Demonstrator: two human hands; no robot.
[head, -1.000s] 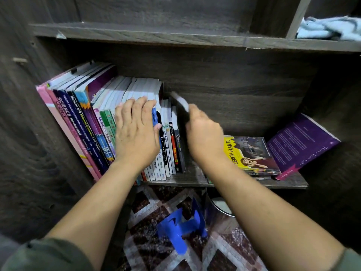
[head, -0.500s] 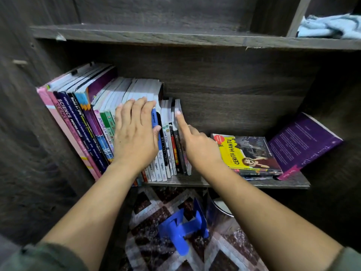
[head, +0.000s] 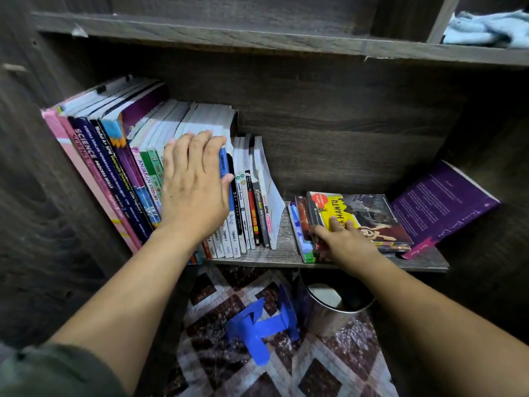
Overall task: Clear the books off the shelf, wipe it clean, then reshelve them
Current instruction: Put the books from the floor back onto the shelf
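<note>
Shelf partly stocked; both hands on books.

The dark wood-grain shelf (head: pixel 282 224) carries three groups. A long row of upright paperback books (head: pixel 114 173) fills its left end and leans left against the side wall. A purple softcover book (head: pixel 440 202) stands tilted at the right end, propped against the right wall. Between them, near the front edge, a flat stack of books topped by a yellow-covered paperback (head: pixel 369 207) lies apart from the row, its right edge just beside the purple book. The left hand (head: pixel 194 184) lies flat, fingers straight, pressing the spines of the row. The right hand (head: pixel 343 239) grips the stack's front left corner, fingers curled on the yellow cover. A crumpled light blue cloth (head: pixel 486 27) lies on the upper board, at its right end.
</note>
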